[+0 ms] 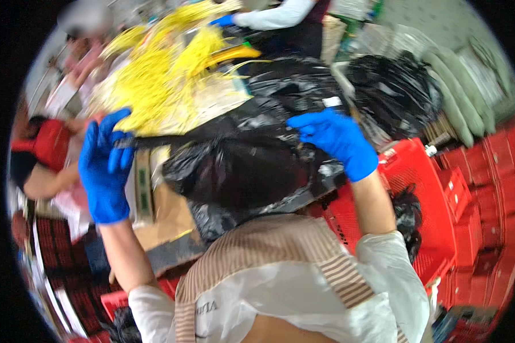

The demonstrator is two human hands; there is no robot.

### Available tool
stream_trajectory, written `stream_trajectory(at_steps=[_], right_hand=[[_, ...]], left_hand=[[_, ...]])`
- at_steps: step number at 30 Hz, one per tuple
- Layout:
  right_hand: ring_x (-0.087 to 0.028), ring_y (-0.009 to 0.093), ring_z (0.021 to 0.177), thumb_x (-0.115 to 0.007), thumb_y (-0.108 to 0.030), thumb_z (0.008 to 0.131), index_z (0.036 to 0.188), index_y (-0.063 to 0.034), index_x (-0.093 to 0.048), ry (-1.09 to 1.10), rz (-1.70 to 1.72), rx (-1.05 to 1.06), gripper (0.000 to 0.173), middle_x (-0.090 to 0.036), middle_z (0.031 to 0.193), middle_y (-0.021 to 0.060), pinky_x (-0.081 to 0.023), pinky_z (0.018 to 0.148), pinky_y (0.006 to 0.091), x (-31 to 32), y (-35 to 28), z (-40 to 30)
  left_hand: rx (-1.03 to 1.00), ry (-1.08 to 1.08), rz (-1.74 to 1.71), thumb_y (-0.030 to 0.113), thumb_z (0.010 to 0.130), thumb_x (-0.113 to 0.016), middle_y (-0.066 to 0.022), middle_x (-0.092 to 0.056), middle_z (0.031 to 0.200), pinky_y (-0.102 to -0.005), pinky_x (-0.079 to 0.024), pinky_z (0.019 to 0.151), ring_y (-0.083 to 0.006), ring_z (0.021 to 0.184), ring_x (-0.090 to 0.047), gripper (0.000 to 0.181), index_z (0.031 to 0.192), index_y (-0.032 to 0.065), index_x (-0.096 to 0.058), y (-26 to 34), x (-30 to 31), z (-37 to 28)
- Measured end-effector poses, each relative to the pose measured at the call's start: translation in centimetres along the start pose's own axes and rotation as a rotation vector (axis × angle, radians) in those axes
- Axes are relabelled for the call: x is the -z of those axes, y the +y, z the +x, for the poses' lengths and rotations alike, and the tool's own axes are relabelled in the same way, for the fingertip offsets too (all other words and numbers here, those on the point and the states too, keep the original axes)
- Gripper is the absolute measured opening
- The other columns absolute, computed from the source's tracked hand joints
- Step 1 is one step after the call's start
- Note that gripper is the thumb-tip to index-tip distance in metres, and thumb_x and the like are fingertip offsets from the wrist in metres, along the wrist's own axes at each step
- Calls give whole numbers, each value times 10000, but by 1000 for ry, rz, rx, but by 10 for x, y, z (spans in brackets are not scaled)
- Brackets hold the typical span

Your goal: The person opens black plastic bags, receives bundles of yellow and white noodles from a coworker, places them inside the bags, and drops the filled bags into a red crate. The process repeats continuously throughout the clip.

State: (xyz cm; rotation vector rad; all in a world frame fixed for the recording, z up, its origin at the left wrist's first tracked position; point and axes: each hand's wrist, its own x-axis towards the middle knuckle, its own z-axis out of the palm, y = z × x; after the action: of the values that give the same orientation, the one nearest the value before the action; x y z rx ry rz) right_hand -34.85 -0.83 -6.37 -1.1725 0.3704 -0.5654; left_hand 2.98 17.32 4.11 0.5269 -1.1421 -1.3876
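Note:
A black plastic bag (236, 171) hangs bunched and bulging between my two hands, in front of my striped apron. My left hand (107, 167), in a blue glove, grips a narrow twisted end of the plastic at the left. The strip runs almost level from there towards the right. My right hand (337, 143), also gloved in blue, has its thumb and fingers pinched at the bag's upper right edge; blur hides the exact contact. What the bag contains is hidden.
Yellow strands (154, 85) lie piled across the table. More black plastic (292, 81) and a full black bag (395, 94) sit beyond my right hand. Red plastic crates (420, 206) stand at right. Co-workers are at the left and far side, one with a blue-gloved hand (223, 20).

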Motion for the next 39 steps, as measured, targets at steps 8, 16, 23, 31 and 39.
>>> stream_trajectory(at_steps=[8, 16, 23, 31, 39], right_hand=[[-546, 330, 889, -555, -190, 726, 1101, -83, -505, 229, -925, 512, 393, -568, 935, 207, -406, 789, 412, -124, 19, -5], [-557, 175, 858, -409, -71, 821, 1040, -24, -532, 909, -316, 568, 256, -588, 923, 99, -434, 771, 257, -16, -34, -161], [-548, 131, 827, -432, 3, 766, 978, -10, -571, 1491, -536, 636, 254, -602, 902, 55, -427, 744, 242, -36, -60, -268], [-531, 314, 925, -566, -267, 780, 1119, -39, -492, 1310, -1575, -90, 416, -562, 995, 176, -391, 838, 350, 24, 14, -200], [-555, 184, 724, -640, -239, 722, 897, -48, -580, 226, -805, 27, 265, -580, 833, 100, -439, 637, 285, -94, 141, 36]], left_hand=[[-352, -456, 681, 293, 837, -430, -79, -532, 887, -252, -406, 673, -131, 730, -482, 580, 1286, -4, -215, 1, -141, 111], [-151, 83, 719, 275, 820, -502, -33, -557, 899, -222, -398, 736, -117, 812, -518, 476, 1211, 24, -397, -45, -84, 120], [274, 227, 623, 202, 837, -468, -35, -547, 766, -219, -415, 667, -106, 717, -516, 325, 1084, -6, -504, -122, -43, 86], [334, 475, 396, 159, 844, -456, -67, -556, 1018, -258, -447, 748, -132, 809, -540, 251, 1030, 15, -542, -160, 7, 34], [161, 690, 370, 204, 855, -445, -34, -570, 771, -239, -434, 685, -105, 709, -537, 269, 1000, 14, -568, -135, 39, -23]])
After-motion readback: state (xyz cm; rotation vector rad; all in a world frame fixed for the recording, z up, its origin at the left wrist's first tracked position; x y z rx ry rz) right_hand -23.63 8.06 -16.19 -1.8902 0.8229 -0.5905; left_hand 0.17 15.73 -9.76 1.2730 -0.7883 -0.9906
